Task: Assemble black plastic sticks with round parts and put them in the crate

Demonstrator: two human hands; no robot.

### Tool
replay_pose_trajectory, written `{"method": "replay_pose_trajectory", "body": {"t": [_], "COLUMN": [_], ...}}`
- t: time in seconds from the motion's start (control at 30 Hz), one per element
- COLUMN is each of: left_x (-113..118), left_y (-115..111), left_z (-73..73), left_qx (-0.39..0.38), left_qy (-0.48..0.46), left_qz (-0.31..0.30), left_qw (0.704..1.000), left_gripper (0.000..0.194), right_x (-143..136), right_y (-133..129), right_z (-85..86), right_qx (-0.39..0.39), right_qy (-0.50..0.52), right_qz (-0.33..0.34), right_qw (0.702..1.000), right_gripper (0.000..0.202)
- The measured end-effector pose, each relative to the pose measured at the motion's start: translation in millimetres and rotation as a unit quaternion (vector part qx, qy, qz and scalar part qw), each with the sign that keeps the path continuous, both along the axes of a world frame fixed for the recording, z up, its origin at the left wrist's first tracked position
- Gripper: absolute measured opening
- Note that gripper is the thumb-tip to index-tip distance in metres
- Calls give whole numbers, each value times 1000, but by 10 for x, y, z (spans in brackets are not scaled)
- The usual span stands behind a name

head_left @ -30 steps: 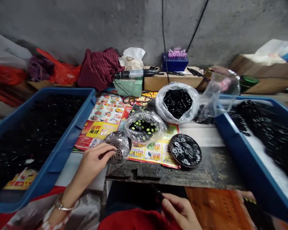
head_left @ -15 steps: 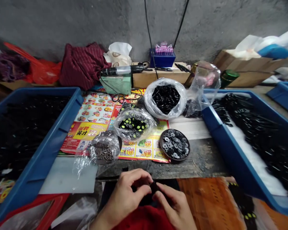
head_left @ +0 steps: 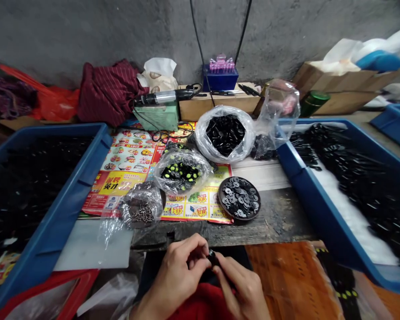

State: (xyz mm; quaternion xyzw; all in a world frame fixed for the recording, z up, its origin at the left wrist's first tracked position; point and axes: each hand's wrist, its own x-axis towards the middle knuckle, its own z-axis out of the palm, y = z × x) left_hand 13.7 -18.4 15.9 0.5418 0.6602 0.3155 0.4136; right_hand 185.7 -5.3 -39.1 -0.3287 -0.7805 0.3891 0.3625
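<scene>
Both hands meet close to my lap, just below the front edge of the worktable (head_left: 280,231). Between them is a small black plastic part (head_left: 212,257), mostly covered by fingers. My right hand (head_left: 242,282) grips it with thumb and fingers. My left hand (head_left: 183,266) pinches at its tip, thumb against forefinger; whether something tiny sits in that pinch I cannot make out. Just beyond lie a bag of small screws (head_left: 142,212), a dish of flat grey-black pieces (head_left: 239,198) and a bag of black parts with yellow-green dots (head_left: 182,173).
Blue bins of black parts flank me, one at left (head_left: 96,151) and one at right (head_left: 296,178). A clear bag of shiny black pieces (head_left: 225,135) stands farther back. An electric screwdriver (head_left: 163,97) rests on a green box (head_left: 156,116).
The black part between my hands has turned, so its shiny end now shows near my left fingertips. The view has shifted slightly; objects on the table stay put.
</scene>
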Motion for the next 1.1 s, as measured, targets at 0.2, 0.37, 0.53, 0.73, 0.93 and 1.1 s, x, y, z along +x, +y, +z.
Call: {"method": "replay_pose_trajectory", "body": {"t": [0.2, 0.37, 0.53, 0.73, 0.93, 1.1], "left_x": [16, 5, -34, -1, 18, -6], "left_y": [-10, -3, 6, -1, 4, 22], "left_z": [-32, -44, 49, 67, 57, 46], "left_qx": [-11, -33, -74, -48, -67, -75], "left_qy": [-23, -78, -159, -154, -173, -194], "left_qz": [9, 32, -6, 23, 40, 34], "left_qw": [1000, 996, 985, 987, 982, 977], "left_gripper": [17, 36, 31, 18, 12, 9], "right_x": [-12, -11, -5, -3, -2, 4], "right_y": [-43, 1, 31, -13, -1, 17], "right_z": [74, 169, 236, 221, 217, 185], "right_qx": [-90, -116, -125, -148, -155, -175], "right_qy": [1, 2, -35, -32, -35, -54], "right_qz": [-29, -14, 12, 12, 7, 33], "right_qw": [996, 993, 991, 988, 987, 983], "right_gripper": [27, 26, 40, 41, 43, 43]}}
